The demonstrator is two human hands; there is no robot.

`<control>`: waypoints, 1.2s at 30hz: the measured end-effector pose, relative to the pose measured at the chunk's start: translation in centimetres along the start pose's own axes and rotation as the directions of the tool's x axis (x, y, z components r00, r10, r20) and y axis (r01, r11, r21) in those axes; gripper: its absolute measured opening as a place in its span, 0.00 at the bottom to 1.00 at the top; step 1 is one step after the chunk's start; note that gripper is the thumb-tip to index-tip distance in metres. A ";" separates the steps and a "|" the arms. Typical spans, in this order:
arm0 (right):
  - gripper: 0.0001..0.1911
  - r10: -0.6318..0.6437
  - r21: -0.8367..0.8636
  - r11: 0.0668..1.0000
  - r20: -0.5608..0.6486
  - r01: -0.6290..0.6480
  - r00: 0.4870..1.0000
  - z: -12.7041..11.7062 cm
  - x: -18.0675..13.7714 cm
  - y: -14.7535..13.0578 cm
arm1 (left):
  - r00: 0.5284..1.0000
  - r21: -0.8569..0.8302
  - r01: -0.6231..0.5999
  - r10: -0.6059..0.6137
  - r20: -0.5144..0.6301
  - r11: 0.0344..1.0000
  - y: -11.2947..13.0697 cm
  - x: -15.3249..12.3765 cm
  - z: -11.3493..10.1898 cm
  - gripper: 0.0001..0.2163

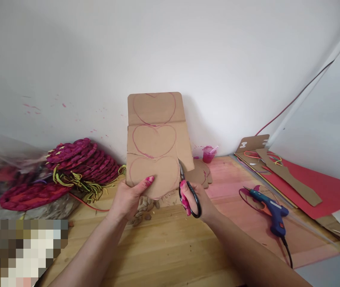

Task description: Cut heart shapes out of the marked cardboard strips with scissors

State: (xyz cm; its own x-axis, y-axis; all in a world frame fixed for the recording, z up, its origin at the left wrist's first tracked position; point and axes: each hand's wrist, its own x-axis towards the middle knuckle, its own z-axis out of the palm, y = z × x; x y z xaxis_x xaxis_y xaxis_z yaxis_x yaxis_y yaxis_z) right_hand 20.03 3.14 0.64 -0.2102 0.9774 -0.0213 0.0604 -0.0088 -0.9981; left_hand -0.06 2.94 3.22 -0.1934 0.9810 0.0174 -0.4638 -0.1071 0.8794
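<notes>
My left hand (132, 195) grips the lower left of an upright brown cardboard sheet (156, 139), thumb pressed on its face. Three hearts are drawn on it in red, stacked one above the other. My right hand (198, 201) is closed through the handles of black scissors (188, 187). The blades sit in the cardboard's right edge beside the lowest heart, whose bottom outline is cut free. Both hands carry pink paint stains on the fingers.
Wooden table (164, 247) against a white wall. Magenta woven pieces with yellow strings (80, 163) lie left. A blue glue gun (270, 209) lies right, red paper and cardboard strips (295, 179) beyond it. A pink cup (208, 153) stands at the wall. Cardboard scraps (144, 207) lie below my hands.
</notes>
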 end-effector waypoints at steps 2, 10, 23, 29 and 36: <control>0.36 -0.002 0.055 0.999 0.044 -0.001 0.999 0.1 0.2 0.0 | 1.000 0.003 0.002 -0.002 0.003 1.000 0.0 0.0 0.0 0.29; 0.38 0.003 0.281 0.959 0.135 -0.041 0.991 0.5 0.9 1.6 | 0.998 -0.063 0.022 -0.025 -0.051 0.998 -1.1 -0.2 0.5 0.28; 0.37 0.020 0.156 0.987 0.055 -0.028 0.998 0.5 0.6 0.5 | 0.996 -0.086 0.056 -0.062 -0.065 0.995 -1.5 -0.4 0.7 0.22; 0.37 0.048 0.227 0.972 0.098 -0.069 0.994 0.4 0.7 0.8 | 0.994 -0.047 0.096 -0.098 -0.052 0.994 -1.2 -0.5 0.8 0.26; 0.38 0.069 0.168 0.982 0.094 -0.084 0.993 0.1 0.5 0.2 | 0.998 0.006 0.062 -0.062 -0.013 0.998 -0.7 -0.9 0.6 0.27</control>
State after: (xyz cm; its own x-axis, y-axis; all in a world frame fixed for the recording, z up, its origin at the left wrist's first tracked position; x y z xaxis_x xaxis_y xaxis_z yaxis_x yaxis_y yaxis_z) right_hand 19.84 3.56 0.46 -0.2959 0.9505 -0.0952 -0.0869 -0.1260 -0.9882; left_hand 0.98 2.24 2.89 -0.1759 0.9835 -0.0432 -0.4695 -0.0453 0.8817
